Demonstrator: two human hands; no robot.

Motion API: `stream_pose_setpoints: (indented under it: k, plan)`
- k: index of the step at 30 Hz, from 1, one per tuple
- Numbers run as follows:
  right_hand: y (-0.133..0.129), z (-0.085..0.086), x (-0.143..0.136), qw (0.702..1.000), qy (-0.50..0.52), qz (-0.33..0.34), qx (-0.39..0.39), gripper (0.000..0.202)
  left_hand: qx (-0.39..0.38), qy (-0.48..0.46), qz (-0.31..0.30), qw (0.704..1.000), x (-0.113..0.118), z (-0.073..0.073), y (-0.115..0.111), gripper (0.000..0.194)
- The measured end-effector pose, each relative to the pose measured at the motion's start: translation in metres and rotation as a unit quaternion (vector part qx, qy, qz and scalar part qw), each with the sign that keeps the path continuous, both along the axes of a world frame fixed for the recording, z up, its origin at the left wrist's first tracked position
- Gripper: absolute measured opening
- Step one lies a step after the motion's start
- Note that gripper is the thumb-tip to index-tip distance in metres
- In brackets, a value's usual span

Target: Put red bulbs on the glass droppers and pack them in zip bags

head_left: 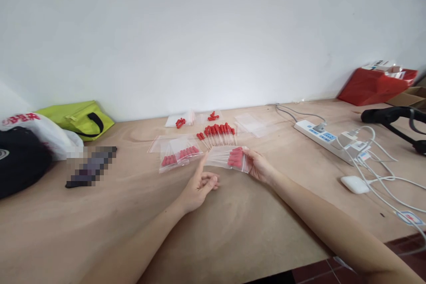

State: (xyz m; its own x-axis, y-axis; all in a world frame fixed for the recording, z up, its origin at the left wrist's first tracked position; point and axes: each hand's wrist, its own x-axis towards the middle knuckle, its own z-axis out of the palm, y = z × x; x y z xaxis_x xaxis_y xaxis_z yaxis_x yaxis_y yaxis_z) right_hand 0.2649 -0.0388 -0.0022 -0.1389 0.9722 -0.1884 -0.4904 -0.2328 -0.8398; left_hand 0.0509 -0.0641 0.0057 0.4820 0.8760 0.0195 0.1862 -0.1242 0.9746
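Note:
A clear zip bag with several red-capped sticks in it is held at its right end by my right hand, fingers closed on the edge. The red caps lie near that hand. My left hand is at the bag's left end, index finger stretched toward its corner, the other fingers loosely curled and apart from the bag. Behind the bag lies a fanned row of red-capped sticks. To the left, filled clear bags with red caps overlap on the table.
On the wooden table, flat clear bags and small red pieces lie near the wall. A power strip, white cables and a white charger are right. Left are a green bag and a blurred dark object.

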Motion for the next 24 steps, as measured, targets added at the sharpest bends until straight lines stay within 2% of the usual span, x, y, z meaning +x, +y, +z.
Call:
stream_pose_setpoints:
  k: [2,4,9,13,15,17,19,20,24]
  plan:
    - [-0.004,-0.002,-0.003,1.0,0.005,0.03,0.002,0.015,-0.001,-0.027,-0.016,0.999,0.005,-0.002,-0.001,0.06]
    - [-0.009,-0.004,-0.006,0.997,0.0,0.075,0.007,0.012,-0.012,-0.05,-0.002,0.999,0.009,-0.003,0.0,0.054]
    - [-0.018,-0.004,-0.008,0.977,-0.041,0.206,0.041,0.027,-0.068,-0.091,0.105,0.988,0.013,-0.001,-0.002,0.036]
    - [-0.017,-0.002,-0.001,0.972,-0.064,0.224,0.042,0.027,-0.081,-0.07,0.146,0.983,0.008,0.013,0.002,0.039]
    - [-0.014,-0.002,0.002,0.976,-0.065,0.207,0.031,0.026,-0.069,-0.069,0.164,0.982,0.0,0.023,0.019,0.044]
    - [-0.011,-0.002,0.005,0.979,-0.066,0.192,0.02,0.025,-0.057,-0.052,0.194,0.978,-0.011,0.032,0.046,0.046]
    - [-0.009,-0.004,0.006,0.98,-0.066,0.185,0.016,0.025,-0.063,0.023,0.227,0.971,-0.023,0.039,0.077,0.042]
    - [-0.009,-0.005,0.006,0.98,-0.066,0.186,0.017,0.025,-0.068,0.078,0.237,0.966,-0.029,0.041,0.092,0.041]
    - [-0.008,-0.009,0.006,0.978,-0.066,0.196,0.021,0.025,-0.071,0.164,0.241,0.954,-0.047,0.041,0.132,0.04]
